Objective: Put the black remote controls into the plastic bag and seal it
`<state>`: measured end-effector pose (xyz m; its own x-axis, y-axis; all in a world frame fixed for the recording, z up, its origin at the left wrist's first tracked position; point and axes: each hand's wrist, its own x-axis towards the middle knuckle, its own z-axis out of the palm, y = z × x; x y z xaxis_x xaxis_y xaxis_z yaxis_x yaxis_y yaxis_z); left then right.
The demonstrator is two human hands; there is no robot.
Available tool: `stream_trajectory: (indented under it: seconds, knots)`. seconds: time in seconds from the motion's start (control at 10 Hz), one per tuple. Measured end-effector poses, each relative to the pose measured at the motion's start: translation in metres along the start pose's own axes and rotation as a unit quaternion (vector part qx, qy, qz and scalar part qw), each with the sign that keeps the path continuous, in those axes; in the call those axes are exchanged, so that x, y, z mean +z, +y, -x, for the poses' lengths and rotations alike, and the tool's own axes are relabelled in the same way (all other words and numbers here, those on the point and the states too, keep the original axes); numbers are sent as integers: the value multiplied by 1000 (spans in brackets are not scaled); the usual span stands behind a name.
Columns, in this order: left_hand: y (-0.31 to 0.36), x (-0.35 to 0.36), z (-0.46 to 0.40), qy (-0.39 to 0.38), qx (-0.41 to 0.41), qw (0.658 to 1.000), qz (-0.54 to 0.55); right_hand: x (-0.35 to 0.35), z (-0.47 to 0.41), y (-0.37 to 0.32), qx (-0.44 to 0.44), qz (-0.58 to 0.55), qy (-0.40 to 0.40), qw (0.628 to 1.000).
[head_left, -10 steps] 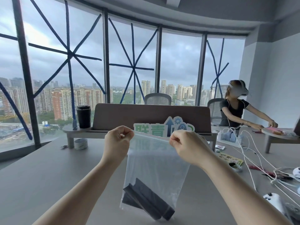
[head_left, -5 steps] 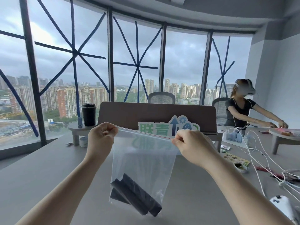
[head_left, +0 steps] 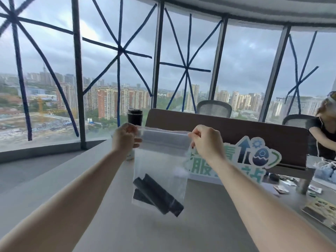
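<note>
Both remotes (head_left: 156,194) low in bag (head_left: 161,160); left hand (head_left: 125,138) & right hand (head_left: 206,140) pinched on its top corners above the table (head_left: 209,224) — run fingers along the zip, w/ even pressure.

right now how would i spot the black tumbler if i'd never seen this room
Look along the window wall to the brown desk divider. The black tumbler stands off its left end, just above the left hand. It is the only dark upright cylinder there.
</note>
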<state>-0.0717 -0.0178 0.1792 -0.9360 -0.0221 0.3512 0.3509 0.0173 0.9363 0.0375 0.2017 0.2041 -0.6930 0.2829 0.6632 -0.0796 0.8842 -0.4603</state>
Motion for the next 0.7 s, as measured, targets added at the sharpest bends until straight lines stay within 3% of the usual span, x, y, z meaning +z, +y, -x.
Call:
stream_trajectory:
  seconds: [0.1,0.2,0.5,0.6,0.7]
  knots:
    - [-10,-20,-34,35,19,999,25,30,-18,-16,-24,-35,10,999]
    - [-53,-40,-52,47,0,998,32,68,-4,-11,9,-68,-44,997]
    - [-168,-73,24,48,-124,991,16,120,99,13,106,-128,-285,944]
    - [-167,-81,51,52,-138,989,22,105,116,18,126,-161,-313,927]
    - [-158,-93,97,67,-130,989,0,61,126,30,133,-189,-243,942]
